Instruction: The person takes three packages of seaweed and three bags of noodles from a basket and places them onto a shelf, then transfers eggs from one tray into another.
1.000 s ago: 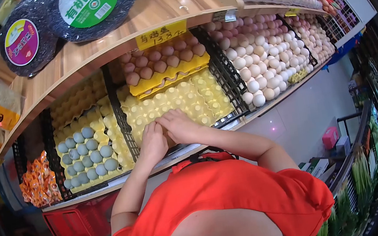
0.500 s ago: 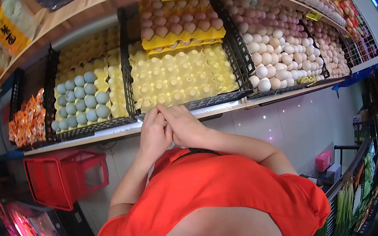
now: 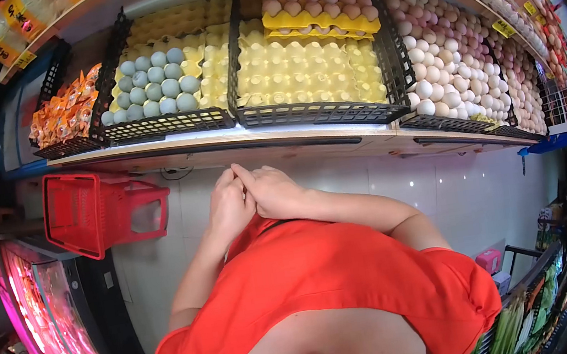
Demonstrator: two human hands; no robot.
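My left hand [image 3: 231,202] and my right hand [image 3: 272,189] touch each other in front of the red shirt [image 3: 324,265], their fingers bent and pressed together. Whether anything small lies between the fingers is hidden. Beyond them runs the wooden shelf edge [image 3: 222,148], apart from both hands. Above it stands a black crate with yellow egg trays [image 3: 305,67], pinkish eggs [image 3: 317,0] stacked at its back. Blue-green eggs [image 3: 154,90] fill trays in the crate to the left.
White and pinkish eggs [image 3: 446,77] lie in crates at the right. Orange packets [image 3: 67,112] are at the far left. A red basket [image 3: 77,215] and red stool [image 3: 148,209] stand on the floor at left. Green vegetables [image 3: 521,321] are at lower right.
The view has shifted, and the crates now appear higher and farther right, with more floor between the shelf and me. Both hands stay together, now lower than the shelf edge in view.
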